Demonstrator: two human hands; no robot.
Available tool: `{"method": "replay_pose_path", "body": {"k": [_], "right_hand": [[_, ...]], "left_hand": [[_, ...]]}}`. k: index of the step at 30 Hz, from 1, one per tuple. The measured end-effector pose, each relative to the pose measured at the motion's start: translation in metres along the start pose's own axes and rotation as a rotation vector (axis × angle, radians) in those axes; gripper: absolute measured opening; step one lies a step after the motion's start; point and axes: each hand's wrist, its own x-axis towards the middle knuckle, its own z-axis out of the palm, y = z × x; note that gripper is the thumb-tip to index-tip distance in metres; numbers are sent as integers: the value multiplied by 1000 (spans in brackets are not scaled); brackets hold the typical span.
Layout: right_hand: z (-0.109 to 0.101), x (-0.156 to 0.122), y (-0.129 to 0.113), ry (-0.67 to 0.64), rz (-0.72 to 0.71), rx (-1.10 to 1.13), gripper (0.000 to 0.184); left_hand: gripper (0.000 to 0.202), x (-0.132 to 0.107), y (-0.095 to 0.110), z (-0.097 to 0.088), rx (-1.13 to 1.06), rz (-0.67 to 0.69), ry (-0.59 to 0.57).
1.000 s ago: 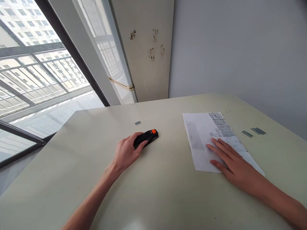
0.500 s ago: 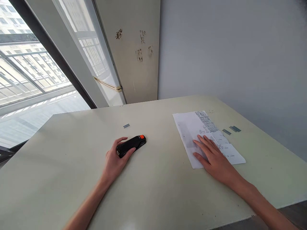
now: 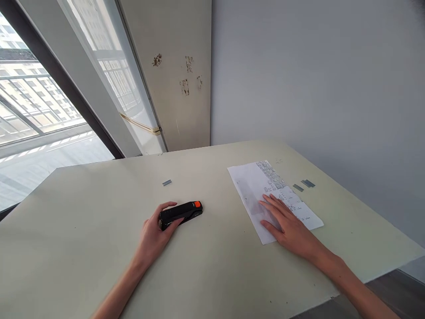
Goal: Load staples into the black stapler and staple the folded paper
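My left hand [image 3: 158, 230] is closed round the rear end of a black stapler [image 3: 181, 213] with an orange patch at its front end. The thumb lies along the near side and the fingers curl over the far side. To the right, my right hand [image 3: 288, 226] rests flat with its fingers spread on a sheet of printed white paper [image 3: 245, 186]. Part of the sheet is hidden under that hand. The stapler and the paper lie apart, with tabletop between them.
A strip of staples [image 3: 167, 182] lies beyond the stapler. More staple strips [image 3: 303, 184] sit right of the paper. The pale table [image 3: 99, 266] has a far edge by a stained panel [image 3: 186, 44] and a grey wall [image 3: 299, 66]. A window [image 3: 29, 97] is at left.
The view has shifted a little, so the table sits lower and further left. The stapler has turned slightly in my left hand's grasp, its front end pointing more to the right. My right hand stays on the paper.
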Motion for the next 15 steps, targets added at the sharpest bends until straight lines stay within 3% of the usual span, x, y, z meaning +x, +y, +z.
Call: {"method": "replay_pose_path", "body": {"k": [8, 15], "right_hand": [[0, 16, -25, 77, -28, 48, 55], [2, 38, -65, -9, -194, 260, 47]], "left_hand": [[49, -1, 1, 3, 13, 5, -9], [54, -2, -3, 3, -6, -7, -24]]}}
